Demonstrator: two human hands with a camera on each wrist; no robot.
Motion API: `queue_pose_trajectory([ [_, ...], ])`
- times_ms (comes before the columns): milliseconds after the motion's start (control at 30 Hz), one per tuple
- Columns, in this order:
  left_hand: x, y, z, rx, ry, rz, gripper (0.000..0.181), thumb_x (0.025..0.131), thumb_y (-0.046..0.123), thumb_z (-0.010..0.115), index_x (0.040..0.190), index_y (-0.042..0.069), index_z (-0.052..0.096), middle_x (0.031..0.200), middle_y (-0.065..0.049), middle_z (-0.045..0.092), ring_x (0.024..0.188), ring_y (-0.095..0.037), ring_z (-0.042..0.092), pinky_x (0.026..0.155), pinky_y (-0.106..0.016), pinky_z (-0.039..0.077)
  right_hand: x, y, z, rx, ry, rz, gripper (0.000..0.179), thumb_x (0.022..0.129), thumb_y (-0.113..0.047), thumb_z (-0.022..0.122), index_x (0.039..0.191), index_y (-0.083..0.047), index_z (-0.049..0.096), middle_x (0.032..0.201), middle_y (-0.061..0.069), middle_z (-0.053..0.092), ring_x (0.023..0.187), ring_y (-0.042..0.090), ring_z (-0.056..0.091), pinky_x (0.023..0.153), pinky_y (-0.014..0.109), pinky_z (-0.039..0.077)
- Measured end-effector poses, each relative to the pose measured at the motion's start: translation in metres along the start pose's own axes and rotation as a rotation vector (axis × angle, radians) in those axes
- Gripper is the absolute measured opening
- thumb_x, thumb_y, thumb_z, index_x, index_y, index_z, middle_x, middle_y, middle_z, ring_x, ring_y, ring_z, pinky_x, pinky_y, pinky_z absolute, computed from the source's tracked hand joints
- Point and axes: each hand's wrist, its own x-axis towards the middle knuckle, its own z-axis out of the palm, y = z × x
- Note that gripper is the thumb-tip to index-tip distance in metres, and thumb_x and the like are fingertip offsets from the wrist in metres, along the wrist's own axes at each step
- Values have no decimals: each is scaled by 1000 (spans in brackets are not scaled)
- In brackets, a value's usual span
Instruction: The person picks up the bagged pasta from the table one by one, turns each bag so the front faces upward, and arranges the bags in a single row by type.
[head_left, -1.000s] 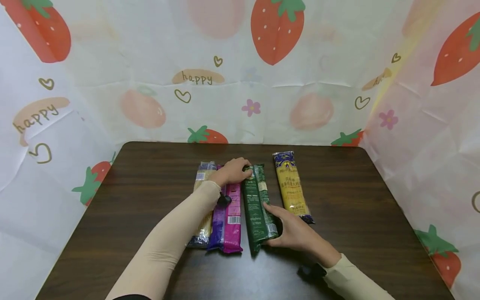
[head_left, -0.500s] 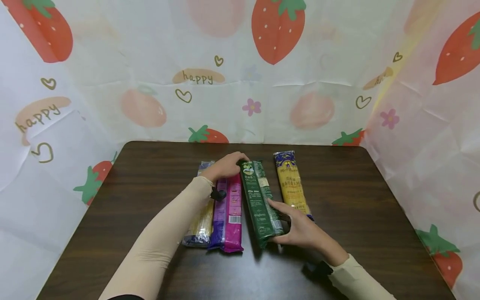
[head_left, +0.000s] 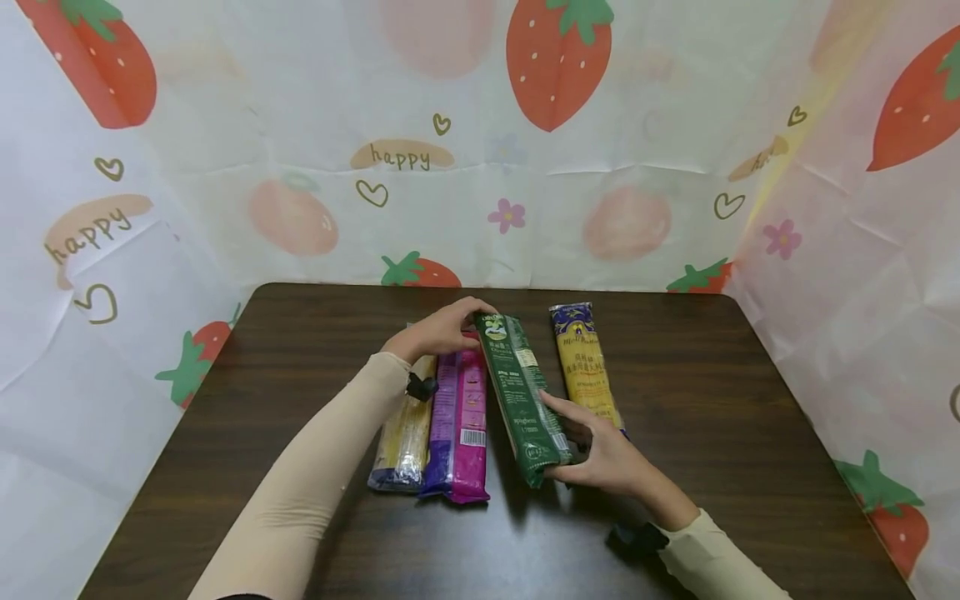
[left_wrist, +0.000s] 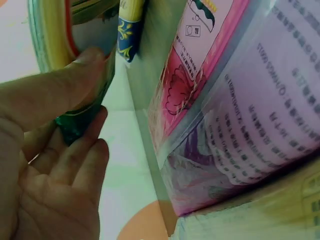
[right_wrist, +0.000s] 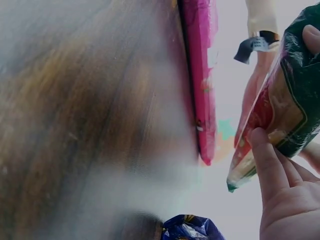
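Note:
Both hands hold a green spaghetti packet (head_left: 517,392) a little above the table, its far end tilted left. At the far end my left hand (head_left: 442,327) pinches the packet's tip; the left wrist view shows thumb and fingers on the green end (left_wrist: 75,122). Around the near right edge, my right hand (head_left: 607,450) grips with thumb on top and fingers below, and the right wrist view shows those fingers (right_wrist: 267,160) against its underside. Left of it lies a pink and purple packet (head_left: 459,425), touching a clear packet of pale pasta (head_left: 405,442) partly hidden by the left arm.
A yellow and blue spaghetti packet (head_left: 585,367) lies just right of the green one, its near end partly behind the right hand. The dark wooden table (head_left: 712,400) is enclosed by a strawberry-print cloth (head_left: 465,217) at the back and sides.
The green packet has come up off the table, its near end shifting right and its far end left. Both hands moved with it, and the left arm has drawn slightly left.

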Motion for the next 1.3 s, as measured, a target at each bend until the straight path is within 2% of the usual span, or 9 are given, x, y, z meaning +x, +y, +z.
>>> queue_pose_trajectory([
  [133, 0, -5, 3, -22, 42, 13, 49, 103, 1, 71, 149, 5, 54, 152, -18, 48, 141, -34, 53, 116, -43, 48, -1, -1, 0, 17, -4, 6, 101, 87, -7, 91, 169, -11, 34, 164, 25, 40, 139, 45, 55, 105, 48, 56],
  [233, 0, -6, 3, -67, 72, 14, 45, 103, 1, 71, 146, 5, 56, 151, -18, 48, 142, -34, 54, 116, -44, 49, -1, -2, 0, 38, 1, 17, 100, 88, -7, 90, 170, -13, 34, 164, 25, 39, 138, 43, 56, 105, 43, 56],
  [433, 0, -7, 3, -162, 108, 8, 42, 104, 1, 71, 143, 7, 57, 149, -17, 51, 142, -34, 55, 116, -46, 49, 0, -1, 1, 167, 5, -15, 95, 89, 5, 83, 169, -5, 32, 160, 33, 38, 132, 24, 61, 100, 30, 57],
  [533, -1, -6, 3, -188, 125, -19, 43, 105, 5, 71, 144, 12, 55, 143, -15, 57, 127, -31, 62, 103, -44, 54, 2, 0, 2, 237, 1, -59, 92, 90, 10, 78, 168, 1, 30, 161, 38, 34, 130, 17, 62, 99, 30, 58],
  [667, -2, -6, 4, -240, 126, -40, 45, 107, 8, 68, 147, 16, 50, 130, -16, 64, 103, -29, 64, 85, -42, 50, 4, 1, 2, 300, 6, -102, 89, 92, 11, 75, 167, 4, 28, 161, 41, 32, 130, 15, 62, 97, 30, 59],
  [733, -1, -6, 5, -285, 114, -35, 45, 108, 7, 65, 148, 14, 47, 128, -18, 65, 103, -30, 66, 86, -41, 51, 4, 1, 2, 334, 7, -115, 89, 92, 11, 74, 167, 5, 27, 159, 39, 34, 128, 16, 63, 96, 29, 59],
  [900, -1, -8, 9, -417, 97, -4, 47, 109, -1, 61, 149, 9, 39, 136, -23, 62, 125, -35, 66, 100, -48, 55, 4, 1, 3, 386, 7, -152, 87, 91, 15, 70, 166, 8, 26, 158, 23, 41, 126, 17, 64, 94, 29, 60],
  [1100, -2, -8, 13, -526, 132, -15, 64, 107, 1, 65, 157, 12, 27, 139, -25, 59, 128, -38, 65, 105, -48, 53, 5, 1, 4, 438, 25, -161, 87, 91, 16, 68, 166, 9, 25, 162, 11, 41, 131, 17, 60, 96, 27, 59],
  [1300, -7, -8, 17, -485, 155, -76, 54, 107, 26, 70, 154, 15, 46, 148, -14, 63, 140, -29, 59, 118, -52, 44, 7, -3, 5, 471, 72, -149, 86, 94, 9, 71, 167, 7, 26, 167, 7, 39, 141, 16, 56, 102, 27, 56],
])
